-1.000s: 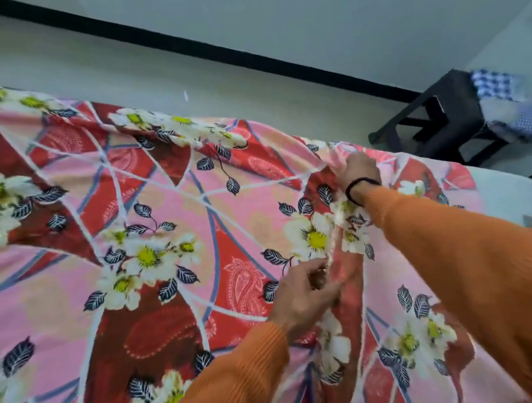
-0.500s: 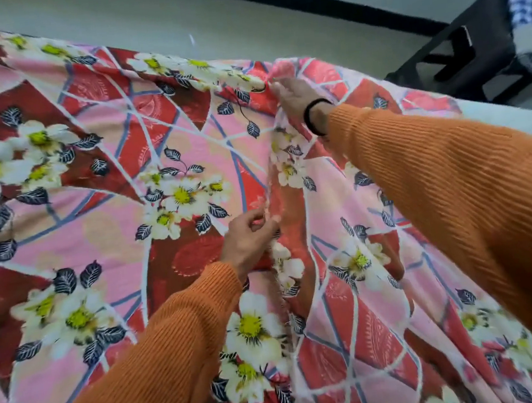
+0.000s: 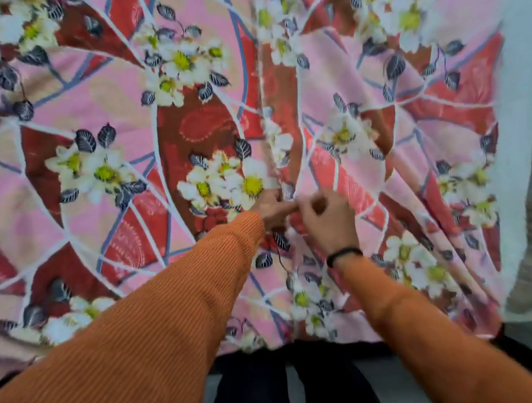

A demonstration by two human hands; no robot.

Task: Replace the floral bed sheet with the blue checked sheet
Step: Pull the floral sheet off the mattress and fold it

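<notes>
The pink-and-red floral cotton bed sheet [image 3: 183,118] is lying across the bed, its raised fold running straight away from the person. Both hands are pinching that fold's near end: left hand [image 3: 270,209] touching right hand [image 3: 327,219].

One floral bed sheet [image 3: 112,125] covers nearly the whole scene, pink and red with white flowers. One white mattress [image 3: 528,82] shows as a bare strip along the right edge. Two hands meet near the middle: one left hand [image 3: 270,209] and one right hand [image 3: 327,219], both gathered on a fold of the sheet. Two orange sleeves [image 3: 160,337] reach in from the near side. One black wristband [image 3: 343,254] circles the right wrist.
</notes>
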